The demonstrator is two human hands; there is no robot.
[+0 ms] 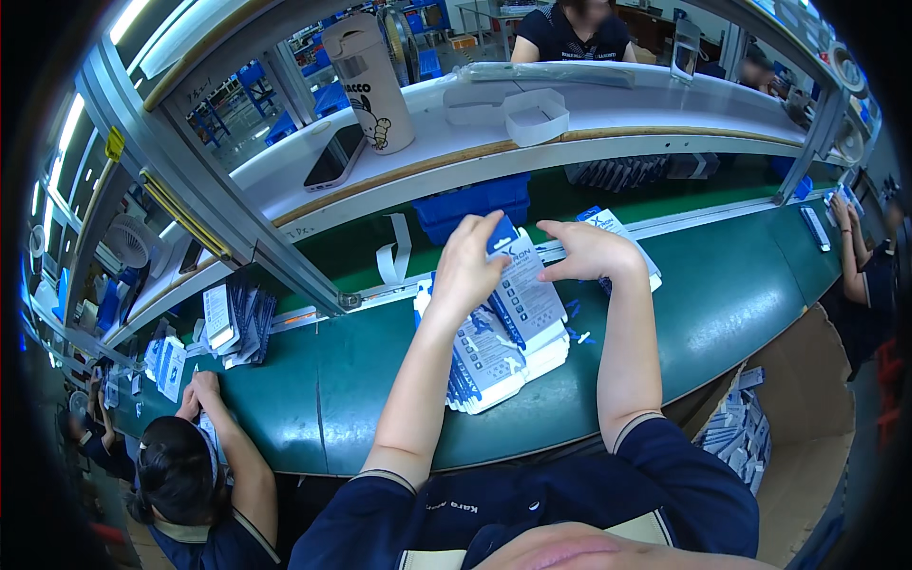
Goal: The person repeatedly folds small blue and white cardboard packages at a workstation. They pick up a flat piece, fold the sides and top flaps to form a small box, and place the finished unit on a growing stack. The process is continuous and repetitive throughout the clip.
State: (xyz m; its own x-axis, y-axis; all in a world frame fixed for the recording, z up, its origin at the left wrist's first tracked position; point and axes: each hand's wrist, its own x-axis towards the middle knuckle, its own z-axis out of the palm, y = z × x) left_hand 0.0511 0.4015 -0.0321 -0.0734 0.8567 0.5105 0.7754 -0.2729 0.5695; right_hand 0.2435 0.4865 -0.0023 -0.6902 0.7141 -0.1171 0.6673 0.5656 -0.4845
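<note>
A flat blue-and-white carton (525,290) stands tilted over a pile of similar cartons (480,366) on the green table in front of me. My left hand (467,268) grips its upper left edge, the thumb lying on its printed front. Just right of the carton, my right hand (597,253) is open, thumb and fingers spread apart; whether a fingertip touches the carton I cannot tell. Behind my right wrist lie more blue-and-white cartons (616,228). Small blue and white scraps (579,334) are scattered beside the pile.
A blue bin (472,204) sits under the white shelf (446,142), which carries a cup (380,104), a phone (335,155) and an open white box (537,116). A metal post (218,180) rises at left. Co-workers sit on both sides. A large cardboard box (803,418) holds cartons at right.
</note>
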